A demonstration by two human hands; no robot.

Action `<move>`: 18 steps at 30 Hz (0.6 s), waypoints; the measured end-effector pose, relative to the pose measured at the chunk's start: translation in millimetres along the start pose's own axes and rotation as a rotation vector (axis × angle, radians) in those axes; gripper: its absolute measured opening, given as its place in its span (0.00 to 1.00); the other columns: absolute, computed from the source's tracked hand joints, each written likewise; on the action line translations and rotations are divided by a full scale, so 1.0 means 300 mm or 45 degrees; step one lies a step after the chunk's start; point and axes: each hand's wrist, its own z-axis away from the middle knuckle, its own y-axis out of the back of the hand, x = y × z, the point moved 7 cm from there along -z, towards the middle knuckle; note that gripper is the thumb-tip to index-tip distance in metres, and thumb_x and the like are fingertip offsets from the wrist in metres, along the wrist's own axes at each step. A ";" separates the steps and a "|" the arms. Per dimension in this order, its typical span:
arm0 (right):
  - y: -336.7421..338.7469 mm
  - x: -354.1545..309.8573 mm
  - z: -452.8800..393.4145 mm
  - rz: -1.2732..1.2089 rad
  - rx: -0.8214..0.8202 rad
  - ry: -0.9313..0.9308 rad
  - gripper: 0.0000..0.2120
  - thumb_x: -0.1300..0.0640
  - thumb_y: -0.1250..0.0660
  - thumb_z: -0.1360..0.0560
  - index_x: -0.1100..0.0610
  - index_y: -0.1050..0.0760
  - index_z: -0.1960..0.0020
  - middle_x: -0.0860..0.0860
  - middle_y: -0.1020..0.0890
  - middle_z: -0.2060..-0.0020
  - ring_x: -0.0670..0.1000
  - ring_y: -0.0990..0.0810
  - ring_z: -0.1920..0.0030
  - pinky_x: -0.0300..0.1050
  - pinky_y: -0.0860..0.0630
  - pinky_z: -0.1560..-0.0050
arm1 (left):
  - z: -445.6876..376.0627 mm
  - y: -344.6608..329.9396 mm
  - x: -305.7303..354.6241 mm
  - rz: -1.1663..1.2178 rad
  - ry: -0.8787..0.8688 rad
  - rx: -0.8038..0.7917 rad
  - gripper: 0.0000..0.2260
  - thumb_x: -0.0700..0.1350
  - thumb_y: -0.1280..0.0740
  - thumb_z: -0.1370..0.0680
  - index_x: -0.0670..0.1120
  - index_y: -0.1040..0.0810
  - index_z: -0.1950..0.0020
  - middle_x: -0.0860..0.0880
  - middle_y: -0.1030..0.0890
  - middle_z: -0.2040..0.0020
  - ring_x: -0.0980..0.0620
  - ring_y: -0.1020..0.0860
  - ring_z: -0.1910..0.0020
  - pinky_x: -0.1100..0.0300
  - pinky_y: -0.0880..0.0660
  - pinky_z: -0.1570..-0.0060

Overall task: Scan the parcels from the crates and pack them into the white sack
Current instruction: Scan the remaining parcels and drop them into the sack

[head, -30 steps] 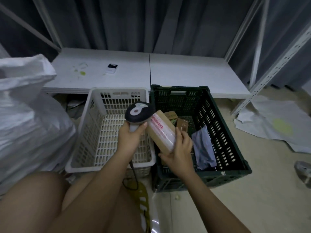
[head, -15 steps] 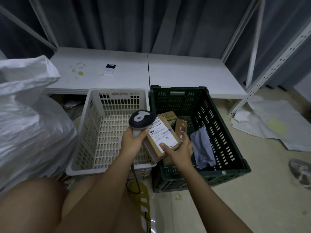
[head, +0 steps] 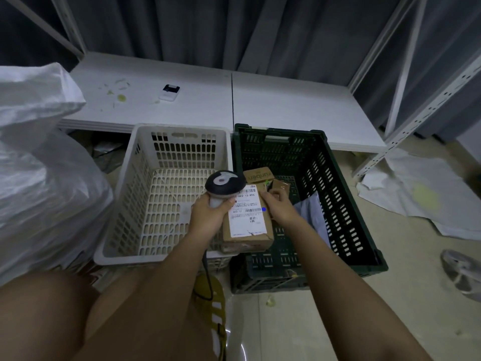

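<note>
A brown cardboard parcel with a white shipping label (head: 246, 220) is held label-up over the seam between the two crates. The right hand (head: 279, 207) grips its right edge, fingers curled round it. The left hand (head: 208, 214) is wrapped round the handle of a grey handheld scanner with a dark rounded head (head: 224, 182), which sits just above the label's top corner; a blue dot shows on the label. Behind, two more brown boxes (head: 260, 175) and a grey poly mailer (head: 313, 214) lie in the dark green slotted plastic crate (head: 346, 204). The cream slotted plastic crate (head: 145, 194) sits touching its left side. The bulging white woven sack (head: 44, 183) stands at far left.
</note>
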 end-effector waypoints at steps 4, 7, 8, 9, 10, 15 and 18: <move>-0.048 0.057 -0.014 -0.089 -0.267 -0.270 0.21 0.39 0.43 0.23 0.51 0.27 0.39 0.56 0.17 0.50 0.57 0.19 0.48 0.52 0.23 0.44 | 0.006 -0.002 0.008 0.036 0.021 -0.005 0.18 0.44 0.29 0.25 0.42 0.25 0.36 0.47 0.19 0.43 0.49 0.21 0.47 0.58 0.26 0.50; -0.035 0.033 0.004 -0.116 -0.252 -0.197 0.15 0.43 0.44 0.22 0.52 0.26 0.46 0.53 0.18 0.58 0.54 0.20 0.54 0.48 0.24 0.51 | 0.017 -0.004 0.029 0.093 0.013 0.000 0.18 0.43 0.30 0.24 0.42 0.25 0.36 0.47 0.19 0.44 0.54 0.21 0.52 0.66 0.25 0.59; -0.022 0.012 0.000 -0.185 -0.194 -0.106 0.13 0.45 0.42 0.21 0.51 0.27 0.44 0.52 0.18 0.57 0.53 0.20 0.55 0.46 0.24 0.55 | 0.022 -0.003 0.043 0.114 -0.001 0.008 0.17 0.43 0.30 0.24 0.43 0.25 0.36 0.48 0.19 0.45 0.57 0.21 0.55 0.69 0.26 0.63; 0.000 -0.008 -0.004 -0.278 -0.103 0.001 0.13 0.47 0.40 0.21 0.50 0.28 0.39 0.52 0.19 0.52 0.53 0.20 0.53 0.45 0.24 0.57 | 0.027 0.001 0.060 0.132 -0.022 0.023 0.16 0.43 0.30 0.24 0.44 0.25 0.37 0.49 0.19 0.47 0.60 0.22 0.56 0.71 0.27 0.65; 0.031 -0.022 -0.008 -0.371 0.018 0.099 0.16 0.49 0.38 0.21 0.48 0.31 0.34 0.51 0.21 0.46 0.53 0.20 0.50 0.46 0.24 0.57 | 0.031 0.006 0.079 0.145 -0.049 0.036 0.15 0.43 0.31 0.24 0.45 0.25 0.37 0.51 0.20 0.48 0.62 0.23 0.57 0.73 0.28 0.66; 0.120 -0.051 0.004 -0.591 0.163 0.283 0.33 0.57 0.31 0.23 0.47 0.43 0.23 0.52 0.29 0.33 0.55 0.24 0.37 0.49 0.22 0.45 | 0.059 0.011 0.148 0.118 -0.153 -0.047 0.15 0.43 0.29 0.25 0.49 0.26 0.39 0.56 0.21 0.49 0.64 0.24 0.53 0.71 0.30 0.59; 0.129 -0.054 0.005 -0.585 0.150 0.311 0.33 0.60 0.31 0.23 0.48 0.43 0.23 0.55 0.31 0.30 0.55 0.24 0.37 0.48 0.21 0.45 | 0.086 -0.011 0.145 0.018 -0.164 -0.153 0.14 0.43 0.30 0.25 0.50 0.26 0.41 0.59 0.21 0.52 0.66 0.24 0.54 0.74 0.30 0.60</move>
